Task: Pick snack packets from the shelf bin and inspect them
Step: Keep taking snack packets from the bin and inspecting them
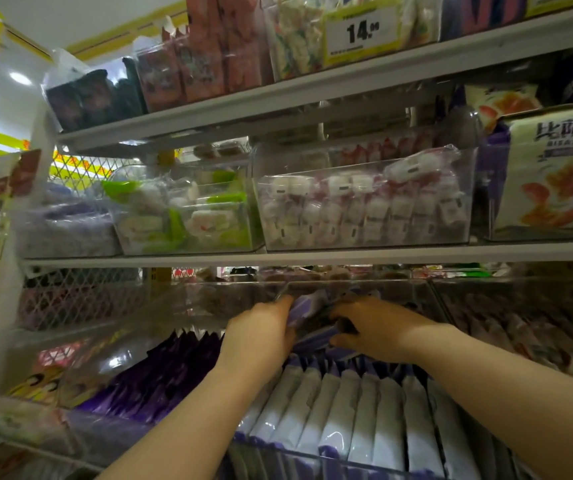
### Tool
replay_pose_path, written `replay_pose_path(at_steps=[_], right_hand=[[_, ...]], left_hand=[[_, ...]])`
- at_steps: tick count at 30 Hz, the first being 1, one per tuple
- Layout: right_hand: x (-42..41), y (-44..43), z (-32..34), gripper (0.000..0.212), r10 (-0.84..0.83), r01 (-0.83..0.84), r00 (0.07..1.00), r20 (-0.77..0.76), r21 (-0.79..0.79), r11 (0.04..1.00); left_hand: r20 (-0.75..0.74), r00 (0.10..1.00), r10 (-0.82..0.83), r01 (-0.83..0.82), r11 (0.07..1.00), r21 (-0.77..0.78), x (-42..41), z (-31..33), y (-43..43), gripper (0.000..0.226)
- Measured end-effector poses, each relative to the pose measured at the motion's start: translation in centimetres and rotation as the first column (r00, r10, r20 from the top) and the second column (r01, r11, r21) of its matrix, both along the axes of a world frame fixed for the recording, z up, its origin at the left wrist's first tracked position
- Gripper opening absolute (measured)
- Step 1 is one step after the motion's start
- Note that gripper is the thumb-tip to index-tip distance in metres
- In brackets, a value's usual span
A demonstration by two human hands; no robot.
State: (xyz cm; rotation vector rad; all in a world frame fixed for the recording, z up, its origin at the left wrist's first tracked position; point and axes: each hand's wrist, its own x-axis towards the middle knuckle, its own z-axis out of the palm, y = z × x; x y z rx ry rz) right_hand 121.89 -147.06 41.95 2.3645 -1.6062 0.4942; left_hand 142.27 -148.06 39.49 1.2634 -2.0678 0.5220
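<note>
purple packets (307, 318) sit bunched between both hands at the back of a clear shelf bin (357, 287) on the lower shelf, lifted a little above the rows below. the left hand (261, 332) presses against the bunch from the left, its fingers (283, 303) curled round the end of one packet. the right hand (373, 327) lies over the bunch from the right, its fingers (342, 322) closed down on the packets. both bare forearms reach up from the bottom edge.

just under the hands, white and purple packets (344, 414) stand packed edge to edge in a row. to their left lies a row of dark purple packets (174, 368). to the right, another clear bin holds brownish packets (534, 334), blurred.

on the shelf above, one clear bin (364, 209) is full of white and pink packets, and beside it on the left a bin (188, 216) holds green and white ones. a yellow price tag (363, 31) reading 14 hangs on the top shelf, and a large bag (555, 174) with printed characters stands at the far right.
</note>
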Motion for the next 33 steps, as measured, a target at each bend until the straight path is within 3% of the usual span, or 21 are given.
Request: replay_pose_path(at_steps=[4,7,10,12,16,18,20,21,23,26,28,31,33], right_hand=[[0.3,0.4,-0.1,0.041,0.009,-0.009,1.000,0.000,0.081,0.997],[1.0,0.9,-0.1,0.053,-0.054,0.060,0.992,-0.110,0.055,0.997],[1.6,2.2,0.2,0.051,-0.123,0.123,0.984,-0.127,-0.005,0.992],[2.3,3.4,0.2,0.045,-0.113,0.105,0.991,-0.071,-0.109,0.988],[5.7,6.1,-1.3,0.029,0.089,-0.039,0.968,0.237,-0.211,0.977],[8.1,7.4,-2.5,0.037,0.201,-0.141,0.841,0.503,-0.155,0.978],[10.4,9.1,-3.9,0.043,0.198,-0.344,0.548,0.813,0.003,0.939],[11.4,9.9,-4.6,0.043,0.140,-0.444,0.404,0.904,0.060,0.894],[12.8,11.1,-6.1,0.037,0.075,-0.562,0.266,0.961,0.091,0.822],[14.5,12.2,-8.9,0.023,0.045,-0.611,0.173,0.984,0.071,0.789],[15.5,12.5,-11.1,0.022,0.024,-0.599,0.169,0.985,0.083,0.797],[16.9,13.0,-14.7,0.025,0.026,-0.618,0.257,0.966,0.144,0.773],[17.7,13.5,-17.2,0.028,0.021,-0.655,0.285,0.958,0.179,0.734]], left_hand=[[-0.317,0.906,-0.280,0.245,0.958,-0.149,1.8,-0.3,1.6,0.035],[-0.405,0.834,-0.374,0.294,0.923,-0.248,3.7,-1.3,2.9,0.035],[-0.450,0.812,-0.372,0.275,0.923,-0.268,5.7,-2.3,4.1,0.038],[-0.454,0.812,-0.367,0.254,0.922,-0.291,6.6,-2.8,5.2,0.038],[-0.425,0.817,-0.391,0.242,0.900,-0.363,7.3,-4.5,7.9,0.043],[-0.393,0.830,-0.395,0.245,0.892,-0.379,7.6,-5.8,9.3,0.046],[-0.394,0.833,-0.388,0.230,0.892,-0.390,8.0,-7.1,10.6,0.046],[-0.395,0.837,-0.380,0.224,0.895,-0.386,8.2,-7.7,11.2,0.047],[-0.358,0.864,-0.355,0.228,0.908,-0.351,8.9,-9.1,12.3,0.049],[-0.300,0.883,-0.361,0.293,0.923,-0.249,10.5,-11.5,13.6,0.045],[-0.378,0.839,-0.392,0.347,0.920,-0.184,11.6,-13.6,14.8,0.042],[-0.642,0.675,-0.364,0.337,0.926,-0.170,13.2,-16.5,16.1,0.043],[-0.815,0.529,-0.237,0.274,0.957,-0.100,14.4,-18.1,16.4,0.038]])
